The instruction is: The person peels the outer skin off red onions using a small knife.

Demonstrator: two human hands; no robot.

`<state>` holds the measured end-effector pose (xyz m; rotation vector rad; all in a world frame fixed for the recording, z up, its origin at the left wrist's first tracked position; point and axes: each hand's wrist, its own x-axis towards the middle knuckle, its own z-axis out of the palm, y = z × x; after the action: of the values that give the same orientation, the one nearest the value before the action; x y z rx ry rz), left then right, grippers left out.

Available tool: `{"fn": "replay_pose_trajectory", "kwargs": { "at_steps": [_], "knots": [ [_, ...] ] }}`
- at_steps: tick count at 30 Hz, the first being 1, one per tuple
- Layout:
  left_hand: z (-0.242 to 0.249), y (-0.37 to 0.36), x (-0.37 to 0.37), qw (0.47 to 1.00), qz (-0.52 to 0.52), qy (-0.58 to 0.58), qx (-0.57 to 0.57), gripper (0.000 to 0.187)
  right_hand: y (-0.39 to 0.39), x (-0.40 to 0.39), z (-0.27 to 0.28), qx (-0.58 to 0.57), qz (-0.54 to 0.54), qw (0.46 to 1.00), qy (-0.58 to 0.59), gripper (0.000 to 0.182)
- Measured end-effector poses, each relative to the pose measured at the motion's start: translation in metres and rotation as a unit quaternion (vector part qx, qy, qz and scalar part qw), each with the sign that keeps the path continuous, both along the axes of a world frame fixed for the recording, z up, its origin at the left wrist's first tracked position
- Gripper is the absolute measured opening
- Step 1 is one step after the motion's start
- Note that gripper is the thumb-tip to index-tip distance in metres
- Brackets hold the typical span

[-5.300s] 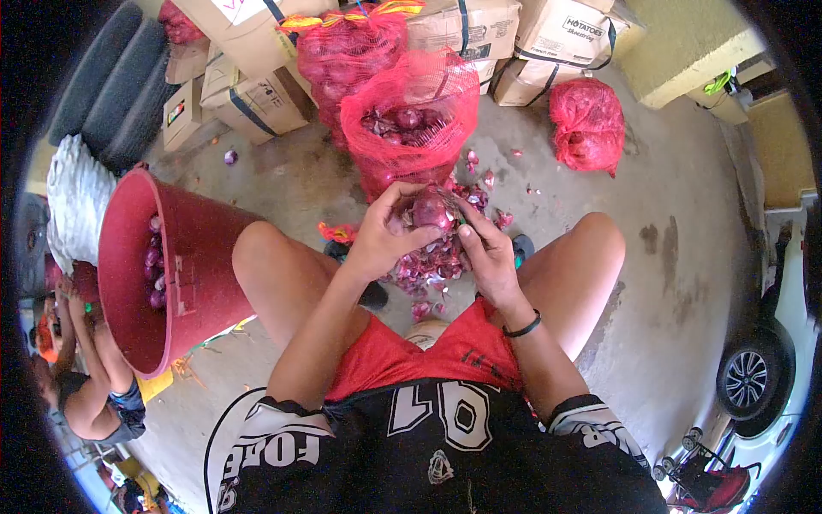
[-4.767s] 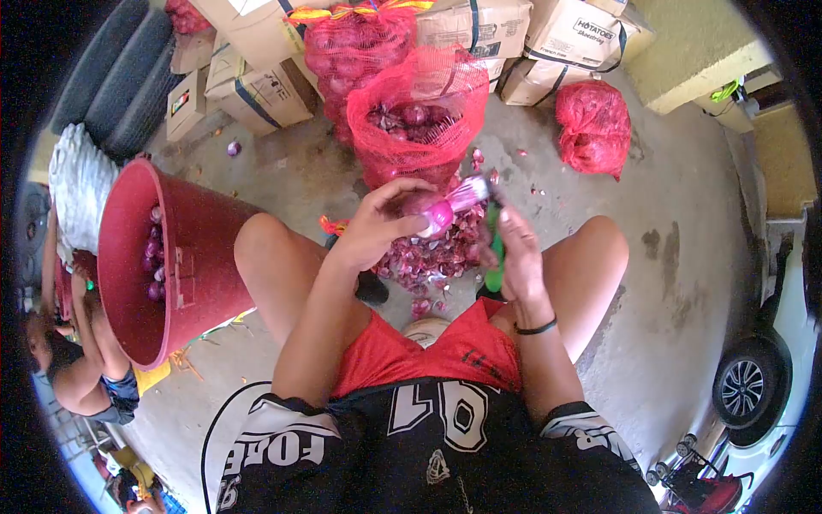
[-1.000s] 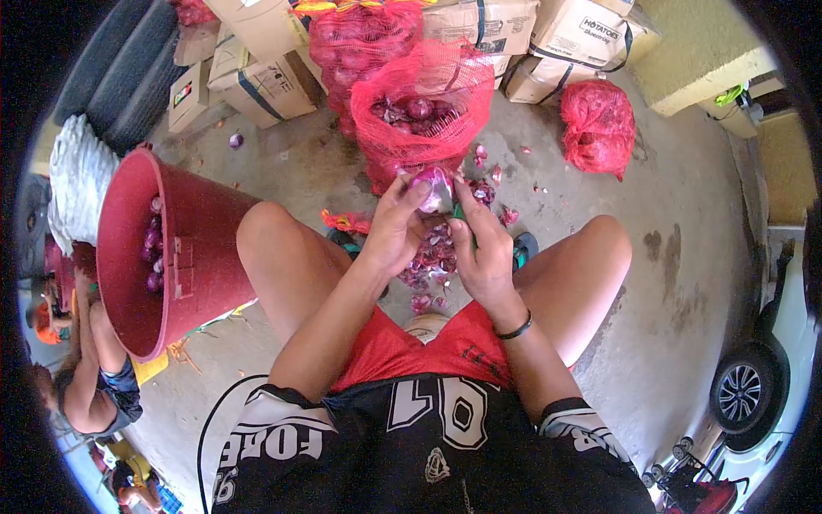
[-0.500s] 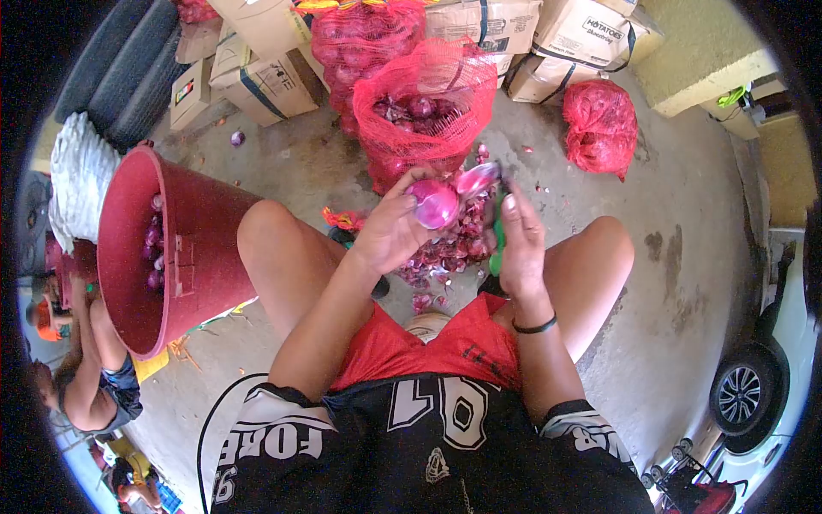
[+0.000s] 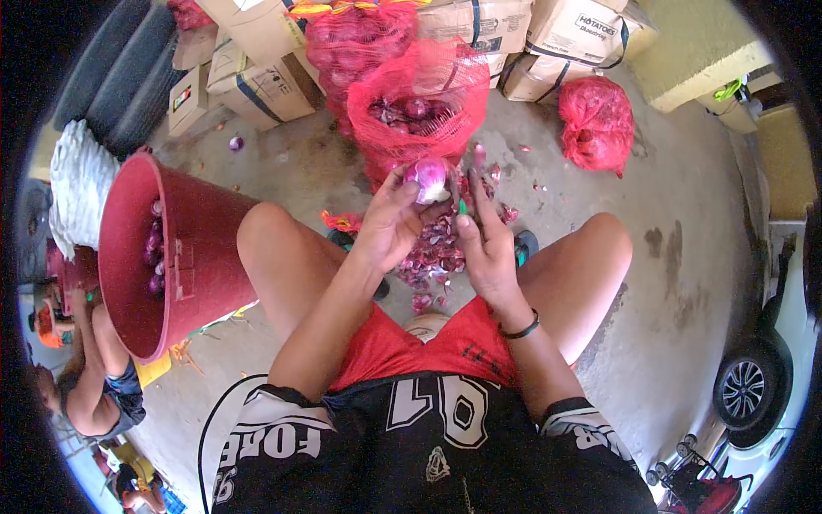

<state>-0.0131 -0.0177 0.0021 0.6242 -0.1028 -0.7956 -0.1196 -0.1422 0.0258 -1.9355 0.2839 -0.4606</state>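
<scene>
Head view: left grip (image 5: 387,224) holding onion (image 5: 429,179), right grip (image 5: 488,250) holding far-pointing knife (image 5: 462,207).
Left tub (image 5: 210,265), far sack (image 5: 411,147) containing onions (image 5: 155,253).

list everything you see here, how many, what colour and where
held onion: 1, purple-white, left fingers
tool: 1, green handle, right fingers
peelings: many, purple, floor below hands
open sack: 1, red, ahead, holding onions
tied sack: 1, red, behind it
small sack: 1, red, right floor
tub: 1, red, left, onions inside
loose onion: 1, purple, floor past tub
boxes: several, brown, far side
tyres: several, black, far left
car wheel: 1, black-silver, right
left hand: 1
right hand: 1
</scene>
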Motion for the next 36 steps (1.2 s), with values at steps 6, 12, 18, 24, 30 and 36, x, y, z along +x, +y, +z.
{"fn": "replay_pose_trajectory", "kwargs": {
  "at_steps": [6, 12, 18, 24, 30, 36],
  "knots": [
    [-0.001, -0.001, -0.002, 0.999, 0.002, 0.038, -0.012, 0.040, 0.005, 0.006, 0.006, -0.061, 0.014, 0.997, -0.047, 0.060],
    [-0.004, -0.001, -0.003, 0.999, -0.006, 0.043, -0.016, 0.037, 0.005, 0.007, 0.007, -0.057, 0.003, 0.998, -0.031, 0.054],
    [-0.003, -0.003, -0.005, 0.999, -0.013, 0.028, -0.031, 0.037, 0.000, 0.006, 0.003, -0.107, -0.015, 0.991, -0.080, 0.041],
    [0.004, 0.000, -0.002, 0.998, -0.034, 0.016, -0.047, 0.043, -0.003, -0.002, -0.001, 0.236, 0.031, 0.970, -0.041, 0.042],
    [-0.002, 0.006, 0.000, 0.996, -0.007, 0.052, -0.066, 0.045, -0.002, -0.014, -0.004, 0.305, 0.097, 0.947, -0.003, 0.040],
    [-0.001, 0.001, 0.000, 0.999, -0.018, 0.014, -0.044, 0.052, -0.024, -0.008, -0.013, 0.307, -0.012, 0.950, -0.056, 0.041]
  ]
}}
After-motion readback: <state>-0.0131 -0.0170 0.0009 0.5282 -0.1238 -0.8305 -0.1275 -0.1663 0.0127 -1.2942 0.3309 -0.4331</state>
